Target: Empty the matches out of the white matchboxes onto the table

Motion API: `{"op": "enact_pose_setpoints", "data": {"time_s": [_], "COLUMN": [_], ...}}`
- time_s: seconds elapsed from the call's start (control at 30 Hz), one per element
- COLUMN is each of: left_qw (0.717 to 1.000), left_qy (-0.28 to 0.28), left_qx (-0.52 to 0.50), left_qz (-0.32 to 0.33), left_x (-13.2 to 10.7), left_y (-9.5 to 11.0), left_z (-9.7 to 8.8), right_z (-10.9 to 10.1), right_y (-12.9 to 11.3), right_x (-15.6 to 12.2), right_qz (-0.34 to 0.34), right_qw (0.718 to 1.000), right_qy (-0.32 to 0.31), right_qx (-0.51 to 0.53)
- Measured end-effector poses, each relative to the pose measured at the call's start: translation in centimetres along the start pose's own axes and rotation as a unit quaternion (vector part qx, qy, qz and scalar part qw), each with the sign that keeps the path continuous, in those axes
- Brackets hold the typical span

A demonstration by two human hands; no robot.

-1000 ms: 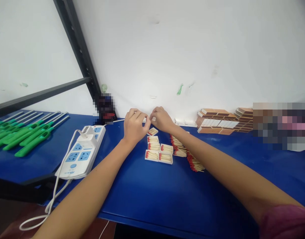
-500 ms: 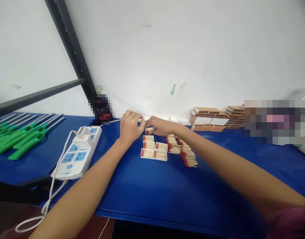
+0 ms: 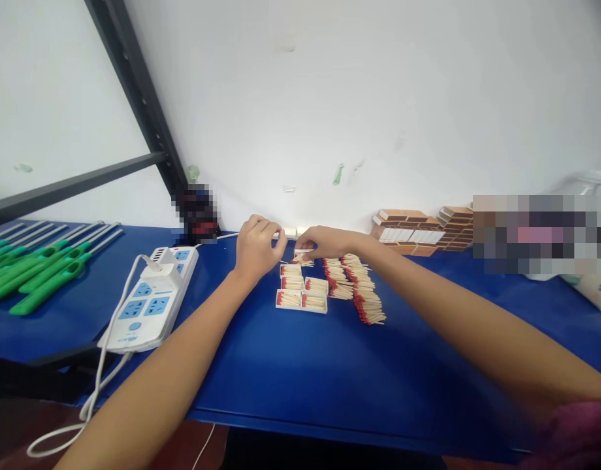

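My right hand (image 3: 324, 241) is bent over a small white matchbox tray (image 3: 299, 252), its fingertips closed on the tray and the red-tipped matches in it. To its left, my left hand (image 3: 257, 248) is curled with thumb and fingers close together; what lies between them, if anything, is hidden. Just in front of the hands, several filled matchbox trays (image 3: 314, 310) sit in a cluster on the blue table. Rows of loose matches (image 3: 370, 303) lie to the right of these, their red heads pointing left, partly under my right forearm.
Stacked matchboxes (image 3: 412, 225) stand by the wall at the back right. A white power strip (image 3: 146, 320) with a plugged-in cable lies left of my left forearm. Green-handled long lighters (image 3: 50, 281) lie at far left, beyond a dark metal frame (image 3: 138, 98).
The tray at my right hand has moved slightly right and away from my left hand, and now sits less tilted. My left hand stays almost in place.
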State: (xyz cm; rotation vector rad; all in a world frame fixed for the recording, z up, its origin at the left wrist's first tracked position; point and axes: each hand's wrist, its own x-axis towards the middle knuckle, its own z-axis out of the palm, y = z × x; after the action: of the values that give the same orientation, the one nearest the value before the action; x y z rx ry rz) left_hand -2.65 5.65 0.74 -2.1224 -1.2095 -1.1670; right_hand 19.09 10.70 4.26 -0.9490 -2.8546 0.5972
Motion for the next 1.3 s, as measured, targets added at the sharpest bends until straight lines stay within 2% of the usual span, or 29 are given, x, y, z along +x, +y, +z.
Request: {"op": "enact_pose_setpoints", "data": {"time_s": [0.1,0.23,0.3,0.53,0.73,0.83,0.97,1.13,1.3], "left_qw": [0.999,0.981,0.969,0.94,0.922,0.918,0.914,0.915,0.919], "left_qy": [-0.043,-0.189,-0.242,-0.337,-0.376,-0.383,-0.386,-0.379,-0.351], "left_qx": [-0.002,0.007,0.006,-0.037,-0.083,-0.099,-0.113,-0.128,-0.17], "left_qz": [-0.013,-0.037,-0.046,-0.038,-0.046,-0.044,-0.044,-0.052,-0.057], "left_x": [0.1,0.0,-0.1,-0.2,0.2,0.1,-0.1,-0.4,0.3], "left_y": [0.1,0.0,-0.3,-1.5,-2.3,-2.6,-2.8,-2.9,-1.4], "left_z": [0.0,0.0,0.1,0.2,-0.2,0.0,0.5,0.8,1.1], "right_z": [0.4,1.4,1.7,1.9,2.5,2.6,2.0,1.4,3.5], "right_y": [-0.2,-1.0,-1.6,-3.0,-2.5,-2.1,-1.9,-1.9,-1.1], "right_x": [-1.5,-3.1,-3.6,-5.0,-4.5,-4.2,-4.6,-8.5,-14.2], "right_qz": [0.021,0.039,0.042,0.031,0.082,0.081,0.093,0.122,0.142], "right_qw": [1.0,0.997,0.995,0.997,0.995,0.995,0.991,0.974,0.939], "right_qy": [0.016,0.052,0.066,0.072,0.065,0.063,0.092,0.189,0.31], "right_qx": [-0.006,-0.04,-0.054,-0.021,0.004,0.015,0.021,0.025,0.039]}}
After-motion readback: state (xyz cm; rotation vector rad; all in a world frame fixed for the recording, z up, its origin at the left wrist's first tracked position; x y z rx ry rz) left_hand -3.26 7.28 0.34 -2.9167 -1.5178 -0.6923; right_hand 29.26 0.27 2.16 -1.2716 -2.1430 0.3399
